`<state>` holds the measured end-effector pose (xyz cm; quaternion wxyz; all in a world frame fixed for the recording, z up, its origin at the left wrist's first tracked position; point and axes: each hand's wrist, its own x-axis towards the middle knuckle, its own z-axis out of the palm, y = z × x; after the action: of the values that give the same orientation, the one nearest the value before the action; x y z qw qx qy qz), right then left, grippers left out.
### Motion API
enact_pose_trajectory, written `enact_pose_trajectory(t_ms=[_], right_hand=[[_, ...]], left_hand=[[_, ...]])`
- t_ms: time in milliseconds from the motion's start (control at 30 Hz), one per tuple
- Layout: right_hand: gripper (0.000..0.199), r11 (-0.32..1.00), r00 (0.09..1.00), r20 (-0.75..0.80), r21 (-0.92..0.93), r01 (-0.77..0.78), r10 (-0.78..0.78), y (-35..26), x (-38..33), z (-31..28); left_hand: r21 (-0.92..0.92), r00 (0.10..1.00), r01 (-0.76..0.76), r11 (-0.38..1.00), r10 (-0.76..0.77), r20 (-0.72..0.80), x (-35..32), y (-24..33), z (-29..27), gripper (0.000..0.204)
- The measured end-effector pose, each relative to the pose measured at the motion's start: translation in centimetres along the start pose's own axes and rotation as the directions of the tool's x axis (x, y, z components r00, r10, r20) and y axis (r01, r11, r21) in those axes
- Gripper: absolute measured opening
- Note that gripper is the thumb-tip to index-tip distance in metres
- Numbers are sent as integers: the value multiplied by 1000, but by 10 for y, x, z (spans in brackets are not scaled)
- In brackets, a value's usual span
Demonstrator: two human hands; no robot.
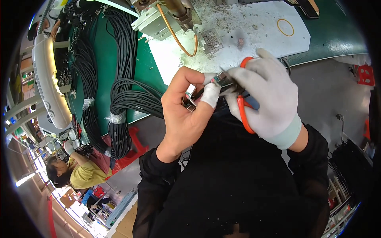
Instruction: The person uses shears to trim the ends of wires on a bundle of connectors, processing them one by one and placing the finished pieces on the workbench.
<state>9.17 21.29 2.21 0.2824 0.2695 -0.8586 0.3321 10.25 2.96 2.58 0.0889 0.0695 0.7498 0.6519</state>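
Note:
My left hand (184, 107) is closed, with white covers on its thumb and index finger. Between those two fingertips it pinches a small metal-shelled cable connector (217, 79). More small connectors (191, 92) rest in its palm, one with a white block and others dark. My right hand (266, 89), in a white glove, grips orange-handled cutters (245, 115), the handles spread apart. Their dark jaws lie close by the pinched connector; fingers partly hide them, so I cannot tell whether they touch it.
Bundles of black cable (119, 107) lie on the green bench (145, 75) at left. Ahead, a machine head (174, 14) stands over a white board (262, 23) strewn with small metal pieces and a yellow ring (285, 27). A lamp (49, 79) and a person in yellow (81, 172) are left.

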Motion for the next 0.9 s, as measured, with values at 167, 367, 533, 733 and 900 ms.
enact_pose_trajectory(t_ms=[167,367,533,733,900], right_hand=[[18,985,961,223,-100,-144,163,-18,-13,-7],[14,602,664,602,348,-719,445,-22,-8,-24],[13,333,502,761,387,-860,412,-17,-4,-26],[15,759,746,512,247,-602,425,-18,-14,-12],[24,941,918,265,82,-328,297,-20,-21,-4]], left_hand=[[21,998,-12,1000,13,-64,-1,4,9,12],[-64,994,-51,997,45,-96,1,12,16,12],[-36,995,-8,999,4,-97,4,11,12,13],[-66,991,59,996,-67,-116,4,8,13,14],[-86,992,63,994,-72,-108,5,9,12,14]])
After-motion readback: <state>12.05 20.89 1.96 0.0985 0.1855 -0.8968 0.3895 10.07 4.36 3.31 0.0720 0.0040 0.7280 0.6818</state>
